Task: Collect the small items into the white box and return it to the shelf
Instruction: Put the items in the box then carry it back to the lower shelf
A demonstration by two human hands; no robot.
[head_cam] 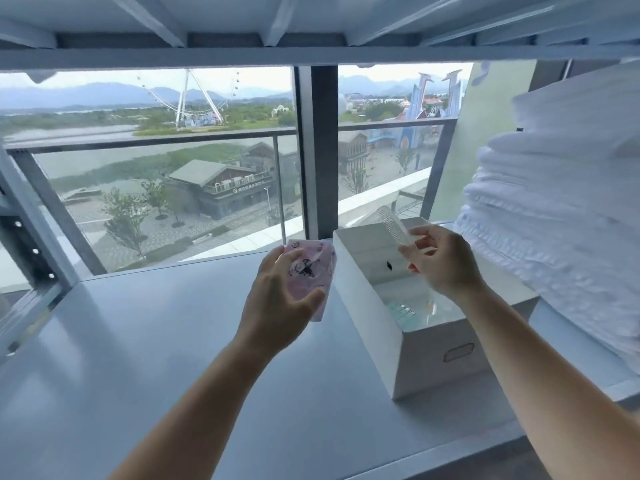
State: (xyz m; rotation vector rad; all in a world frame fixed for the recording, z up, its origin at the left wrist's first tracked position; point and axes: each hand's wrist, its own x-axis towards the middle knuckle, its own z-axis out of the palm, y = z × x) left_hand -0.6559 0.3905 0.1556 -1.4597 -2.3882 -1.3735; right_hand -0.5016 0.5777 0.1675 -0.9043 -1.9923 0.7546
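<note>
Shelf [145, 341] of pale grey metal fills the lower half of the view, with another shelf board close overhead and a large window [156, 168] behind it. At the far left a slanted metal upright [31, 216] with round holes frames the shelf.

Moving right, the left hand [280, 299] is raised above the shelf surface, just left of the box. Its fingers and thumb are curled around a pink packet [311, 271] with dark printing, gripping it from the near side so the packet stands roughly upright in the palm.

Next comes the white box [433, 355], open at the top and sitting on the shelf, its long side running away from the viewer. A small label frame shows on its near end wall. Inside, near the bottom, lie some pale green and clear items [405, 310], too blurred to identify.

Above the open box, the right hand [440, 261] pinches a clear plastic comb [394, 223] between thumb and fingertips; the comb tilts up and away to the left, over the far part of the box.

At the far right, a tall stack of folded white towels [561, 237] rests on the shelf, just beside the box and partly overhanging its right edge.
</note>
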